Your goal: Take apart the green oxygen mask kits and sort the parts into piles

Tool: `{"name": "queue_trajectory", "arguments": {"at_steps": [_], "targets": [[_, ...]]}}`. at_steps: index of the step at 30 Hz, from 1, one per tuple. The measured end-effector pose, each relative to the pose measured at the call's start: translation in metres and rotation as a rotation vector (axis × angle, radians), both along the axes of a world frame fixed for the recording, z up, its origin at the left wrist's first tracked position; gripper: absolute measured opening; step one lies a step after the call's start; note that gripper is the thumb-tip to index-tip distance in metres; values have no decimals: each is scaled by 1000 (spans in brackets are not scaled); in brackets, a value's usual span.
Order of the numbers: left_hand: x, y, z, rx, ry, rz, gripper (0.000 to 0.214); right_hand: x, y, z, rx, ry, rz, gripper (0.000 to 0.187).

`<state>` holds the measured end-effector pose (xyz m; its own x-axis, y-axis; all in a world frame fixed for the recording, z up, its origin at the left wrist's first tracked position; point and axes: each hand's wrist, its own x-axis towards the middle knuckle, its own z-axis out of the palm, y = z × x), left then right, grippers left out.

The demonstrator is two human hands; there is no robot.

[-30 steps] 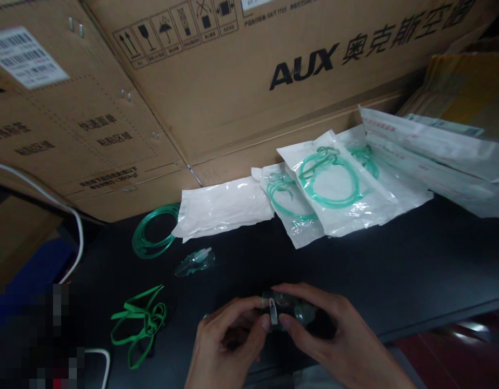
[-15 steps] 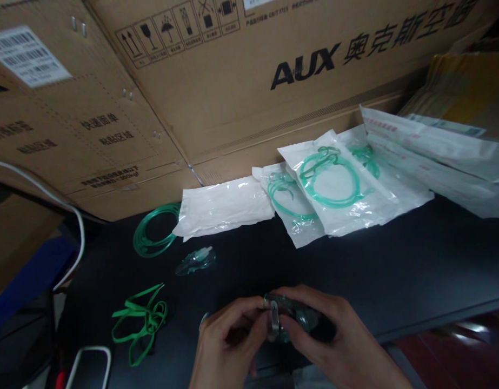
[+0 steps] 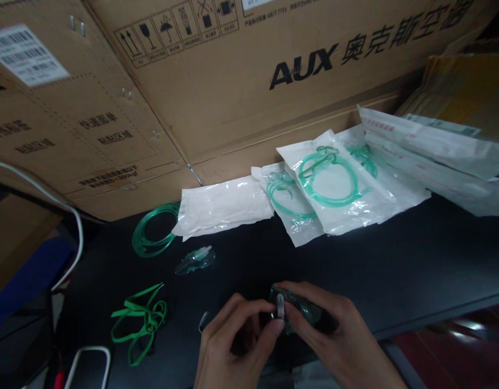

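Both my hands hold a clear green-tinted plastic mask (image 3: 300, 310) over the front of a black table (image 3: 415, 265). My left hand (image 3: 233, 346) pinches its small metal strip (image 3: 280, 306) with thumb and forefinger. My right hand (image 3: 334, 337) wraps round the mask body from the right. A second clear mask part (image 3: 195, 260) lies on the table beyond my left hand. A loose green elastic strap (image 3: 140, 320) lies to the left, and a coil of green tubing (image 3: 152, 237) lies farther back.
Several sealed white pouches (image 3: 334, 183) holding green tubing lean against big cardboard boxes (image 3: 241, 81) at the table's back. A flat white pouch (image 3: 225, 208) lies by the coil. A white cable (image 3: 77, 227) hangs at the left. The table edge runs at lower right.
My hands have shifted slightly right and my fingers have moved on the mask's metal strip, which now stands a little higher. Nothing else on the table has moved.
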<state>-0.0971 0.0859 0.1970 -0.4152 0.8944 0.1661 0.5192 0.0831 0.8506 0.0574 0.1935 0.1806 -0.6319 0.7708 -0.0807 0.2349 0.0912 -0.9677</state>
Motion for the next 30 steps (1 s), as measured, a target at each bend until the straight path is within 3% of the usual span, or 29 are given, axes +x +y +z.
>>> {"name": "queue_trajectory", "arguments": {"at_steps": [6, 20, 30], "targets": [[6, -2, -7, -6, -93, 10, 8, -1, -2, -1, 32, 38, -6, 25], [6, -2, -5, -2, -129, 32, 7, 1, -2, 3, 109, 38, 73, 28], [7, -2, -4, 14, -131, 0, 9, 1, -3, 9, 55, 45, 74, 26]]}}
